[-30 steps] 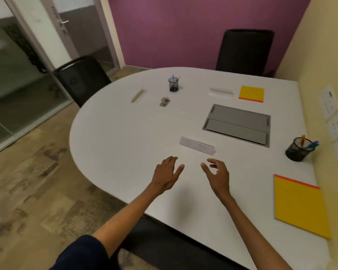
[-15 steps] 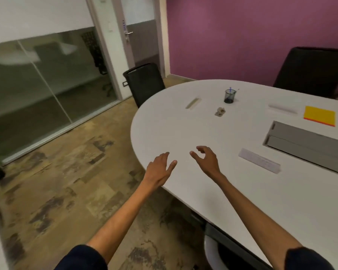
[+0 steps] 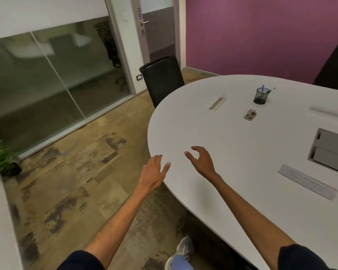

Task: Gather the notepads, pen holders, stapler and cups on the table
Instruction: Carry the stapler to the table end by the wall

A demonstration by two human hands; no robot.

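A black mesh pen holder [image 3: 261,96] with a blue pen stands far across the white table [image 3: 232,145]. A small grey stapler [image 3: 250,114] lies just in front of it. My left hand [image 3: 154,173] hovers at the table's rounded near edge, fingers apart and empty. My right hand [image 3: 201,159] is over the tabletop beside it, fingers curled loosely apart, holding nothing. Both hands are well short of the stapler and pen holder. No notepad or cup shows in this view.
A white name strip [image 3: 307,181] lies at the right, another [image 3: 217,102] at the far left, a third [image 3: 328,112] far right. A grey cable hatch [image 3: 329,151] sits in the table. A black chair [image 3: 162,78] stands at the table's end; a plant [image 3: 3,160] is by the glass wall.
The view has swung left along the table's rounded end. The yellow notepads and the second pen holder have left the view. Both hands stay open and empty.
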